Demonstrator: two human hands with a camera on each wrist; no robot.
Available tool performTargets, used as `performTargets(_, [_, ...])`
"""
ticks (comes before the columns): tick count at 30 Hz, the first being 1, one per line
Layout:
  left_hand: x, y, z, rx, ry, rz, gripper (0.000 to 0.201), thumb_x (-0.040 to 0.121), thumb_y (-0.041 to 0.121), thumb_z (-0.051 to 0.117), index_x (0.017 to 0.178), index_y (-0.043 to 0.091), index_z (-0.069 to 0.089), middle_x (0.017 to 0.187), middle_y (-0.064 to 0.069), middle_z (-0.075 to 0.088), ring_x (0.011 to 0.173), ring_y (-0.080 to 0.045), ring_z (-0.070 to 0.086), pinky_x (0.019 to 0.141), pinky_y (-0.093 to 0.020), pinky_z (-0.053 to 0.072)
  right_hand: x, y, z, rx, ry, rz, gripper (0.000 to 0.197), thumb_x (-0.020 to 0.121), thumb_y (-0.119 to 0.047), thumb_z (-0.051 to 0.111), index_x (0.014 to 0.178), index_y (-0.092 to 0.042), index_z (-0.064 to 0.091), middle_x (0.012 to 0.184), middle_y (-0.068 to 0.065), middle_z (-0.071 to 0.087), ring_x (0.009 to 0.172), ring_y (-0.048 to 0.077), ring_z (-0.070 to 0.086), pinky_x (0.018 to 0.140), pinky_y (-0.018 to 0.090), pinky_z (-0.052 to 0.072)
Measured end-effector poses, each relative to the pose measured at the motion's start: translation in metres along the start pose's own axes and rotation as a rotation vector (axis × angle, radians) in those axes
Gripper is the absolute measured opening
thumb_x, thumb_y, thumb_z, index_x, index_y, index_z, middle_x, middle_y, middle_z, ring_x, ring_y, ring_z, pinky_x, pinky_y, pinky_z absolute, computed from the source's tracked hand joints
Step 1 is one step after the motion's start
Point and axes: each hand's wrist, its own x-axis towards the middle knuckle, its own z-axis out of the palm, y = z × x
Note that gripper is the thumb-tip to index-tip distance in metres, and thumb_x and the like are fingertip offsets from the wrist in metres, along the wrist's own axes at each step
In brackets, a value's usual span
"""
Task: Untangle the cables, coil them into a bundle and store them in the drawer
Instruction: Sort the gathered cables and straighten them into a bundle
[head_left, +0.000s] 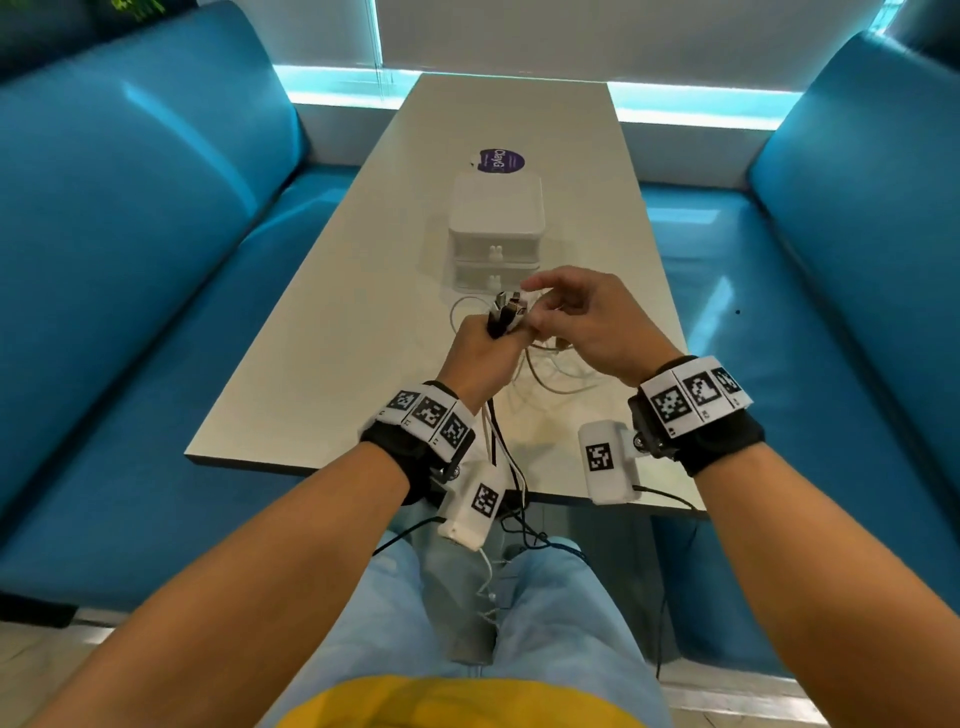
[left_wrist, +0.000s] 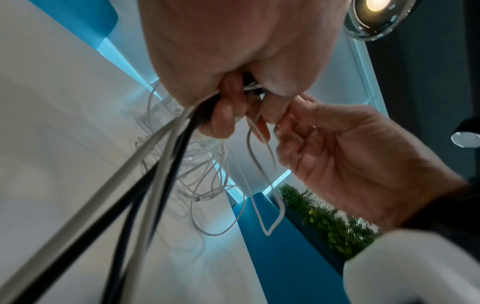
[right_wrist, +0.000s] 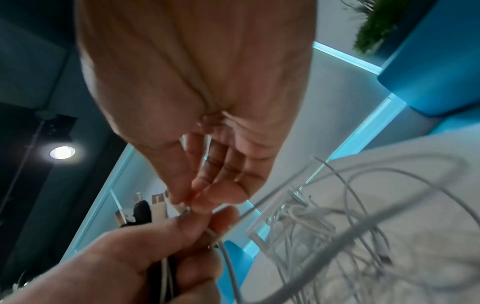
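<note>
My left hand (head_left: 491, 338) grips a bunch of black and white cables (left_wrist: 166, 156) just below their plug ends (head_left: 503, 310), which stick up out of the fist. The cables hang from it over the table's near edge. My right hand (head_left: 532, 304) pinches one thin white cable (right_wrist: 226, 253) beside the left thumb. More white cable lies in tangled loops (head_left: 550, 371) on the table under both hands. A small white drawer unit (head_left: 496, 223) with two drawers, both pushed in, stands just beyond the hands.
A round purple label (head_left: 502, 160) lies on the long pale table (head_left: 322, 364) behind the drawer unit. Blue padded benches (head_left: 130, 260) run along both sides. The table's near edge is at my knees.
</note>
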Motion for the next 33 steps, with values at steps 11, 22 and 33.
performTargets(11, [-0.004,0.001,-0.041,-0.445,-0.025,-0.021,0.023,0.098,0.024,0.052,0.092,0.011,0.070,0.060,0.005,0.032,0.045,-0.008,0.018,0.042,-0.021,0.018,0.001,0.068,0.020,-0.688,-0.411,0.329,0.046,0.085,-0.031,0.066,0.128,-0.018,0.057,0.130,0.004,0.057,0.118,0.023,0.055,0.098,0.031,0.041])
performTargets(22, [0.006,0.013,-0.056,-0.669,0.127,0.016,0.032,0.100,0.029,0.047,0.076,0.012,0.058,0.079,0.000,0.056,0.052,-0.007,0.035,0.044,-0.019,0.025,0.016,0.058,-0.019,-0.687,0.051,0.286,0.043,0.077,-0.016,0.069,0.118,-0.028,0.064,0.117,-0.003,0.067,0.102,0.019,0.062,0.097,0.033,0.047])
performTargets(33, [-0.001,0.025,-0.046,-0.594,-0.049,0.021,0.029,0.101,0.023,0.043,0.081,0.011,0.061,0.052,0.003,0.044,0.059,-0.013,0.044,0.060,-0.023,0.035,0.003,-0.008,0.015,-0.763,-0.044,0.161,0.050,0.080,-0.068,0.055,0.117,-0.034,0.065,0.107,-0.012,0.070,0.098,0.012,0.064,0.089,0.037,0.049])
